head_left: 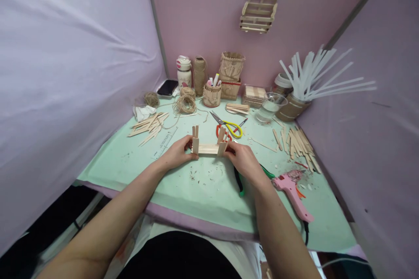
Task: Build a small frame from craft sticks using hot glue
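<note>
A small frame built from popsicle sticks [208,149] is held between my two hands over the middle of the table. It has a flat slatted part, with upright sticks rising at both ends. My left hand [179,151] grips its left end, fingers behind and thumb in front. At the right end, my right hand [241,157] pinches the frame; some of its fingers are hidden behind the sticks. Scissors with yellow handles [233,129] lie just behind the frame. Beneath my right wrist is a green-and-black handled tool [240,183], partly covered by the arm.
A pink glue gun [293,196] lies at right with its cord over the front edge. Loose popsicle sticks [300,144] lie at right, more wooden sticks [149,127] at left. Behind stand twine coils [185,103], a pen holder [212,96], a clear cup [268,107] and white glue sticks [310,74].
</note>
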Demonstrator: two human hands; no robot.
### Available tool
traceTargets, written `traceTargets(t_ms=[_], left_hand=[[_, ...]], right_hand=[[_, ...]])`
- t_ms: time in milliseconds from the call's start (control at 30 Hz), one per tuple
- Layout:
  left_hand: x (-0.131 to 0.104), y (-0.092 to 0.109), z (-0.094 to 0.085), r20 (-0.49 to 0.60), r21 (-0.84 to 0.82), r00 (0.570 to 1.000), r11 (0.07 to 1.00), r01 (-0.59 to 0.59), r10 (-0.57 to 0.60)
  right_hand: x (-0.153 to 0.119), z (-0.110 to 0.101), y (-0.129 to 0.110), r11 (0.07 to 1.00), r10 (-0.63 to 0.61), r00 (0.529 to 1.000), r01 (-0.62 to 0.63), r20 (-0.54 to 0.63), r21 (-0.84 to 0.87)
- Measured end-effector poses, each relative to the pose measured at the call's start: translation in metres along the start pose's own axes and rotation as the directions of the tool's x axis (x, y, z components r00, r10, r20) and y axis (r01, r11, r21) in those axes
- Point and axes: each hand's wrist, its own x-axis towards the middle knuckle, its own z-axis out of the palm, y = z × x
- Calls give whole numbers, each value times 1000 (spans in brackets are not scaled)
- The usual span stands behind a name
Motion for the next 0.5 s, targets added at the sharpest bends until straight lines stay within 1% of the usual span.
traceTargets(t_ms=[233, 500], left_hand=[[0, 1, 1, -3, -15, 1000, 1000, -1, 1], [4, -8, 4, -23, -25, 1000, 1000, -7, 7]], right_hand=[[1, 1, -1, 1000, 18, 1000, -18, -10, -23], [2, 2, -2, 997, 38, 999, -39, -10, -63]])
